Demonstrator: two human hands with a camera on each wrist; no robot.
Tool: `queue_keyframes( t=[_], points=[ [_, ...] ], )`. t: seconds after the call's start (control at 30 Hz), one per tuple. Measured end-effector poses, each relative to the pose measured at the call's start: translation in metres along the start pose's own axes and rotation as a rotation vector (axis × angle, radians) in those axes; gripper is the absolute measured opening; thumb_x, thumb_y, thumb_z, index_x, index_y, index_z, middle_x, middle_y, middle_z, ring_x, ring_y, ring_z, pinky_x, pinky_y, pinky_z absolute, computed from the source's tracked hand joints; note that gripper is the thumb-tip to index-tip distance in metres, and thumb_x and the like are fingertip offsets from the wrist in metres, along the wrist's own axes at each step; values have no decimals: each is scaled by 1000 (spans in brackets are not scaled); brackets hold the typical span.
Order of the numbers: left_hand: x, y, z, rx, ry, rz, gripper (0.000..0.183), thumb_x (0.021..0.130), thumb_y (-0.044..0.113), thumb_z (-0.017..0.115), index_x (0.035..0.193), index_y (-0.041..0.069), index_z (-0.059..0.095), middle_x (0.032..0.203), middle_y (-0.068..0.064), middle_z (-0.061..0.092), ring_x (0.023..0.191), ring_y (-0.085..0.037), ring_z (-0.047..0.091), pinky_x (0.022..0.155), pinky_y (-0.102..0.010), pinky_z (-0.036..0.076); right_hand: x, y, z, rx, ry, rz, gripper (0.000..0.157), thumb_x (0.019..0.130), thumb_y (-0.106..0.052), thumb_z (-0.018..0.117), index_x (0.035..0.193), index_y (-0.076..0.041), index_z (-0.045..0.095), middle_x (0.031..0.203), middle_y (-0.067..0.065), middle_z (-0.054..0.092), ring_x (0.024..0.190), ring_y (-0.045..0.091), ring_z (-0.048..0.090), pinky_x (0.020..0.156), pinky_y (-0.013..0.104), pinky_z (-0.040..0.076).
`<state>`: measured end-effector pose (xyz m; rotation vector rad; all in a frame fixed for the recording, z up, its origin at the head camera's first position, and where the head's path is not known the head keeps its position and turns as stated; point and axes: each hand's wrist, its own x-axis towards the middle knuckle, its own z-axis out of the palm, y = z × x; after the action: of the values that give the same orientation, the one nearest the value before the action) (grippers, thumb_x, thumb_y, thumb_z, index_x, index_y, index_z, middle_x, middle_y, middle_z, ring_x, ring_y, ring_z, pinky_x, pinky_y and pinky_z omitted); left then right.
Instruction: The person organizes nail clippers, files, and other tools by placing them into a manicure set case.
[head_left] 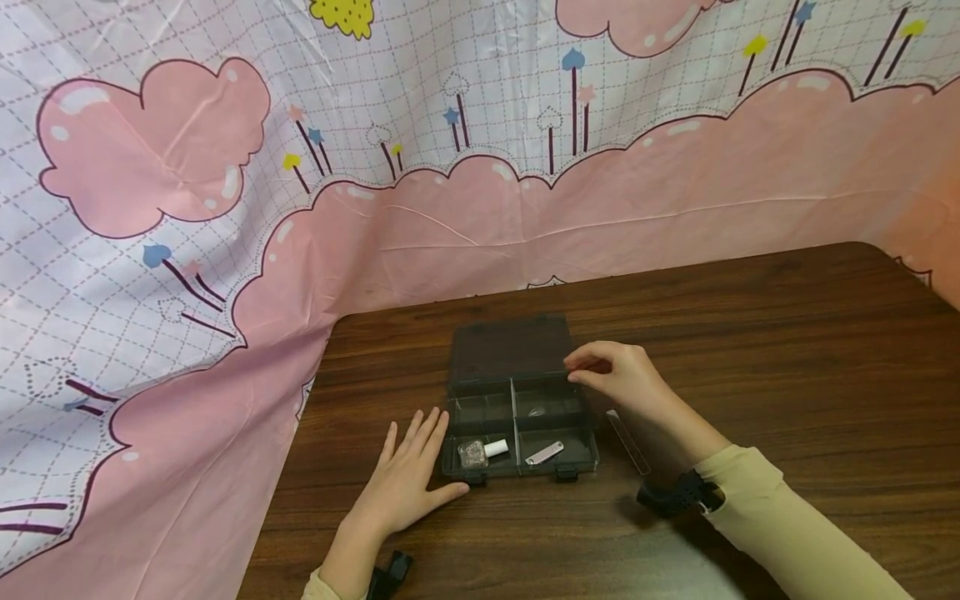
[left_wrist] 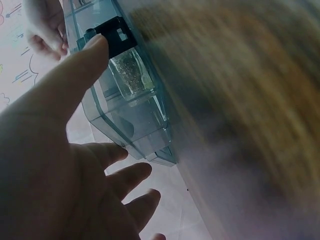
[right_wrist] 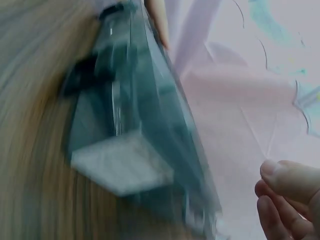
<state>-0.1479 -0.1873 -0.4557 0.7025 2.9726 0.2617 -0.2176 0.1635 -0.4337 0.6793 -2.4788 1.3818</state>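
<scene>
A dark see-through divider box (head_left: 514,429) lies on the table with its lid (head_left: 510,348) folded back. In its front left compartment is a nail polish bottle (head_left: 474,453) with a white cap; the front right one holds a nail clipper (head_left: 545,453). A small clear piece (head_left: 536,412) lies in the back right compartment. My left hand (head_left: 405,479) rests at the box's left side, fingers spread and the thumb by the front latch (left_wrist: 114,37). Over the box's right back corner hovers my right hand (head_left: 618,373), its fingers loosely bent, with nothing visible between them.
A narrow clear strip with a pale outline (head_left: 628,443) lies on the wooden table (head_left: 787,375) right of the box, beneath the right forearm. Behind and left of the table hangs a pink and white patterned cloth (head_left: 450,225). Each wrist wears a black camera band (head_left: 678,494).
</scene>
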Motion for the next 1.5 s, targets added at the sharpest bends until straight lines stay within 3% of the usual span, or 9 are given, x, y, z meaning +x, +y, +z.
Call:
queue_keyframes(
  t=[0.2, 0.4, 0.53, 0.83, 1.5],
  points=[
    [0, 1, 0, 9, 4, 0, 101, 83, 71, 52, 155, 15, 9, 160, -3, 7, 145, -21, 1, 113, -57, 1, -16, 29, -28, -24, 25, 103, 19, 82, -11, 76, 101, -7, 72, 94, 4, 72, 83, 18, 67, 70, 28, 55],
    [1, 0, 2, 18, 12, 8, 101, 83, 70, 53, 155, 14, 10, 159, -7, 11, 145, -27, 7, 112, -58, 3, -33, 59, -48, -5, 13, 208, 25, 85, -15, 74, 107, -5, 69, 99, 11, 71, 76, 27, 67, 56, 33, 55],
    [0, 0, 2, 17, 13, 8, 101, 83, 71, 51, 155, 14, 10, 160, -6, 11, 145, -25, 6, 113, -57, 2, -41, 69, -56, -66, 12, 224, 28, 83, -14, 75, 109, -5, 69, 101, 12, 70, 80, 26, 68, 64, 28, 55],
    [0, -1, 2, 5, 12, 7, 101, 83, 71, 51, 155, 15, 8, 160, -6, 10, 145, -23, 3, 113, -56, 0, -49, 78, -59, -155, -12, 244, 31, 79, -13, 79, 107, -3, 69, 99, 11, 70, 86, 25, 67, 69, 19, 51],
    [0, -1, 2, -4, 13, 17, 100, 84, 71, 50, 155, 15, 9, 160, -6, 10, 145, -25, 6, 114, -54, -3, -48, 79, -52, -105, -20, 215, 28, 80, 0, 75, 108, 0, 68, 101, 13, 70, 89, 28, 67, 71, 18, 53]
  ],
)
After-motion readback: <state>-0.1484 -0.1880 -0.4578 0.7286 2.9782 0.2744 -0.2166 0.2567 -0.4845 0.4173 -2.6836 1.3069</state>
